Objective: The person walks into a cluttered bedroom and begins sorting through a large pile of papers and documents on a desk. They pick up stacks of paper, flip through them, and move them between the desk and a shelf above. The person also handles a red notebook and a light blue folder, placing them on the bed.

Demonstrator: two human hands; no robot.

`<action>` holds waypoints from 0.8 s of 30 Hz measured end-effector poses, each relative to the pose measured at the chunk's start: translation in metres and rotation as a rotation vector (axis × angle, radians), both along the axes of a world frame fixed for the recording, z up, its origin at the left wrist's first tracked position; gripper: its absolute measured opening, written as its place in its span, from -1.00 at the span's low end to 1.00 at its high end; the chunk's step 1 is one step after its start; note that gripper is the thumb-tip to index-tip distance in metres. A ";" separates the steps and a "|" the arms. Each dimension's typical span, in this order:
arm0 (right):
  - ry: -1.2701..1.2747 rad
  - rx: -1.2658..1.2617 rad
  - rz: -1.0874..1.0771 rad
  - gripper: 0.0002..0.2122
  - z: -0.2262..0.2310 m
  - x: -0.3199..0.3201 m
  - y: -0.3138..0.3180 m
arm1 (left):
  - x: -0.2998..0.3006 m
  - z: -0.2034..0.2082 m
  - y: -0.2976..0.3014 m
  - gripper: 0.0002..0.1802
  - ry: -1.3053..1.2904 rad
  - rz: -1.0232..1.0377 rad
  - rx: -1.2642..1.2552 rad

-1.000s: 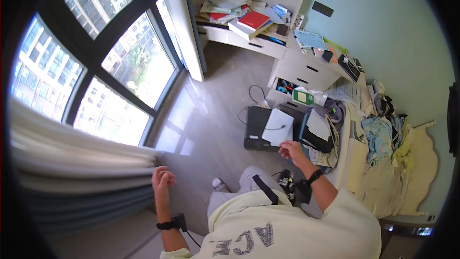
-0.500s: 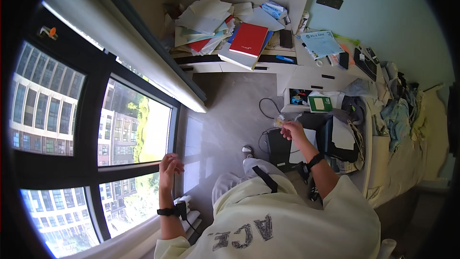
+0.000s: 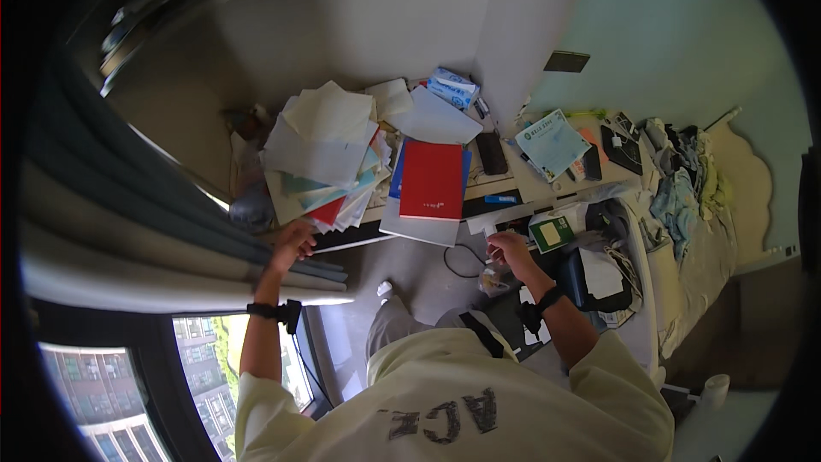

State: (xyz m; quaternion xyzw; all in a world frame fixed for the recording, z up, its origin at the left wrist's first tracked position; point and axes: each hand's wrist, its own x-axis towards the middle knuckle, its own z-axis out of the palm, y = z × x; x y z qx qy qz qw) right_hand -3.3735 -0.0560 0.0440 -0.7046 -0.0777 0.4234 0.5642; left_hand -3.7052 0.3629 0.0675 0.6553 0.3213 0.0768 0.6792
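Observation:
My left hand [image 3: 292, 244] hovers by the desk's front edge, just below a spread of loose papers [image 3: 321, 133]. Its fingers are loosely bent and apart, and nothing shows in them. Beside the open drawer [image 3: 511, 227] is my right hand [image 3: 510, 252], fingers slightly curled, with no held thing visible. A crumpled clear plastic bag [image 3: 493, 281] shows just below that hand, seemingly apart from it. A red book [image 3: 432, 180] lies on a blue and a pale folder at the desk's front. The green and white box [image 3: 552, 233] sits at the drawer's right.
On the desk are a dark phone [image 3: 492, 154], a blue tissue pack [image 3: 453, 87] and a light-blue sheet [image 3: 553, 145]. A black bag [image 3: 590, 278] stands at right, near a bed heaped with clothes [image 3: 680, 192]. A grey curtain [image 3: 162, 205] hangs at left. A cable loops on the floor.
The view has turned up toward the desk, and I am closer to it. My left hand has gone from beside the window to the desk edge; my right hand is now by the drawer.

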 end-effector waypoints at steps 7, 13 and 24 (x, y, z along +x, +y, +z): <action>-0.088 -0.209 -0.102 -0.66 -0.054 0.041 0.075 | 0.165 -0.117 0.025 -0.60 0.222 -0.343 0.128; -0.419 -0.291 -0.027 -0.31 -0.130 0.048 0.131 | 0.204 -0.176 -0.022 -0.27 0.411 -0.465 0.295; -0.296 -0.220 0.195 -0.49 -0.104 0.072 0.121 | 0.214 -0.115 -0.095 -0.24 0.718 -0.222 0.484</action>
